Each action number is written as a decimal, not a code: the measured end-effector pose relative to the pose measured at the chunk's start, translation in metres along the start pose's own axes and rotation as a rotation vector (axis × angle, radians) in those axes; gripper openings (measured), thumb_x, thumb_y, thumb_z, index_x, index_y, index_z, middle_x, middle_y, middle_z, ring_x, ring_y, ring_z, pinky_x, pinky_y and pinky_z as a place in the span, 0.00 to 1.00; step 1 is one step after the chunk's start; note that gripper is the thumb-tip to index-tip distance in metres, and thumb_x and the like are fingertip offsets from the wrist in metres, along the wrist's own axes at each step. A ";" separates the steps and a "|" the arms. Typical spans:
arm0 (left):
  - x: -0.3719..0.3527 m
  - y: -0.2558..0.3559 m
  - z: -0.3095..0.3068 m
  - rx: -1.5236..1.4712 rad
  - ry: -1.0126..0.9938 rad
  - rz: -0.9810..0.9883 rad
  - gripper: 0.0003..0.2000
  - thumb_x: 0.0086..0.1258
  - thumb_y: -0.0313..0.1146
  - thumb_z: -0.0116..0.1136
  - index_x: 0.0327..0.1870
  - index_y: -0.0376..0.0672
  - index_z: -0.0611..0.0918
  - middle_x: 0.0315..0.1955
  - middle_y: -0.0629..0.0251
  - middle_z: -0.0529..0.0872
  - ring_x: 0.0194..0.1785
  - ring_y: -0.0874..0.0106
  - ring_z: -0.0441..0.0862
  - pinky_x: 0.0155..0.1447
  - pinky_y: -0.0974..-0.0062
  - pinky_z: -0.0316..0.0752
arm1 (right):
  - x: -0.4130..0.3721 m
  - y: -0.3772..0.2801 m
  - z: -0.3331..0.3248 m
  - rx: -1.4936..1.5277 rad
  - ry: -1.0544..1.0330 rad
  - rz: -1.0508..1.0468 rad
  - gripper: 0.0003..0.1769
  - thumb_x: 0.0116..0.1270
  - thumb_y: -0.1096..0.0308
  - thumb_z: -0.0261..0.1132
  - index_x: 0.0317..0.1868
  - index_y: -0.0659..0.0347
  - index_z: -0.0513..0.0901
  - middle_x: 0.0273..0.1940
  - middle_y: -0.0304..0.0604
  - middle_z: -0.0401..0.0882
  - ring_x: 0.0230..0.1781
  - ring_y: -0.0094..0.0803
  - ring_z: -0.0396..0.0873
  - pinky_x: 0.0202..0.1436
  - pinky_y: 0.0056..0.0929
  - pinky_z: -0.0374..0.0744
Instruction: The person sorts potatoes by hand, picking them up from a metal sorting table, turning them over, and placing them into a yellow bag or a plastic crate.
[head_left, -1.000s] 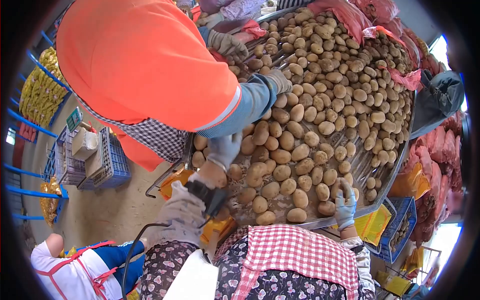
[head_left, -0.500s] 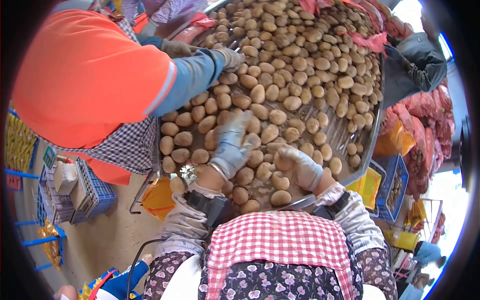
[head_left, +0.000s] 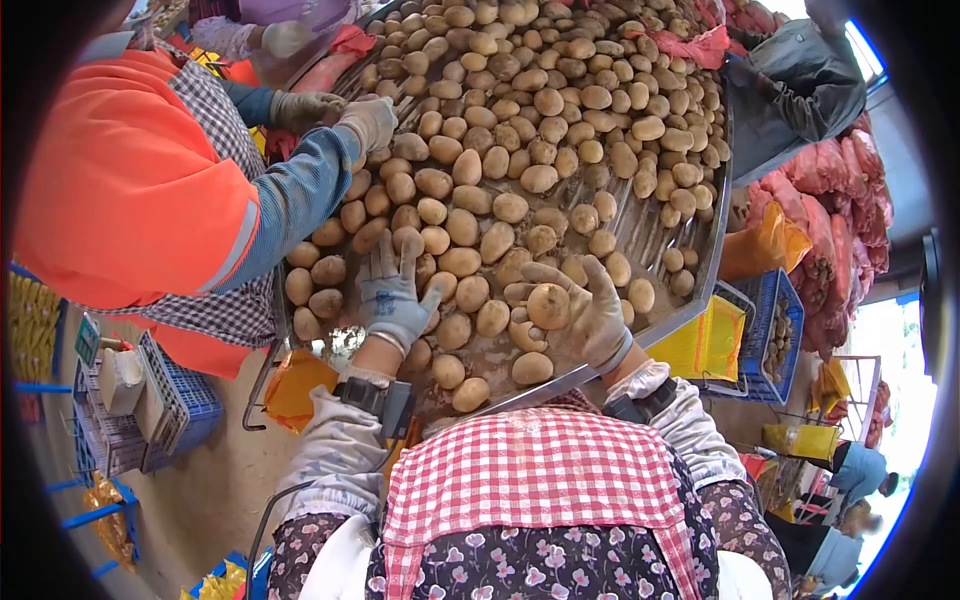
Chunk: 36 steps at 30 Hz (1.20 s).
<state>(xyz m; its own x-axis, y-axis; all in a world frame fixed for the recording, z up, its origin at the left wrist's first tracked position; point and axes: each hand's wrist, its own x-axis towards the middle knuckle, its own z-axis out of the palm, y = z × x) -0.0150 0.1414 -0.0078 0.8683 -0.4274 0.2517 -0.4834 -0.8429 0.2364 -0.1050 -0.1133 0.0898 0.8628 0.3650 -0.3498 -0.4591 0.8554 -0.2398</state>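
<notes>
Many brown potatoes (head_left: 462,225) cover a large metal-rimmed table (head_left: 655,322). My left hand (head_left: 396,298), in a pale glove, lies at the near left part of the pile with its fingers spread, touching potatoes and gripping none. My right hand (head_left: 590,310), also gloved, is at the near edge. Its thumb and fingers are apart around a round potato (head_left: 549,306), which sits against the fingers; whether it is firmly held is unclear. Another potato (head_left: 532,369) lies near the rim, between my wrists.
A co-worker in an orange vest (head_left: 140,180) reaches over the left side. Another person (head_left: 800,85) stands at the right. Blue crates (head_left: 772,335) and red sacks (head_left: 830,225) are on the right; more crates (head_left: 185,400) stand at the lower left.
The view has shifted, so the table sits further left. My left hand has spread its fingers, and my right hand has opened wider beside a potato. The co-worker's hands have drawn back toward the left.
</notes>
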 end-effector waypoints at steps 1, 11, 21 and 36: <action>0.000 0.015 -0.002 -0.009 -0.020 -0.091 0.46 0.63 0.54 0.59 0.78 0.52 0.49 0.75 0.41 0.47 0.76 0.45 0.49 0.76 0.50 0.47 | -0.003 0.001 0.004 -0.013 -0.023 0.003 0.44 0.68 0.34 0.52 0.68 0.66 0.67 0.58 0.63 0.75 0.54 0.54 0.80 0.45 0.42 0.82; -0.059 0.026 -0.016 -0.387 -0.067 0.094 0.20 0.68 0.41 0.54 0.57 0.40 0.79 0.57 0.48 0.77 0.61 0.48 0.72 0.68 0.54 0.64 | -0.073 -0.013 -0.017 -0.225 0.235 -0.205 0.29 0.70 0.49 0.59 0.63 0.61 0.73 0.44 0.46 0.84 0.31 0.30 0.83 0.23 0.18 0.74; 0.024 0.064 0.004 -0.233 0.004 -0.136 0.40 0.63 0.39 0.63 0.74 0.36 0.57 0.72 0.48 0.60 0.75 0.50 0.54 0.78 0.57 0.43 | -0.232 -0.060 -0.140 -0.077 0.747 -0.125 0.26 0.69 0.46 0.58 0.47 0.64 0.82 0.28 0.49 0.84 0.13 0.28 0.72 0.12 0.20 0.69; -0.039 0.038 0.008 -0.350 0.243 -0.408 0.35 0.65 0.39 0.53 0.73 0.38 0.60 0.72 0.49 0.61 0.75 0.52 0.56 0.76 0.52 0.48 | -0.207 -0.225 -0.173 -1.200 0.957 -1.142 0.25 0.72 0.71 0.60 0.68 0.59 0.69 0.56 0.44 0.77 0.50 0.31 0.77 0.54 0.31 0.79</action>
<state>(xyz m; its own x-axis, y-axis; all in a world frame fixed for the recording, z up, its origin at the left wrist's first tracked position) -0.0660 0.1239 -0.0157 0.9614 0.0308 0.2733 -0.1592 -0.7479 0.6444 -0.2169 -0.4450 0.0597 0.6204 -0.7596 0.1949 -0.0854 -0.3126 -0.9460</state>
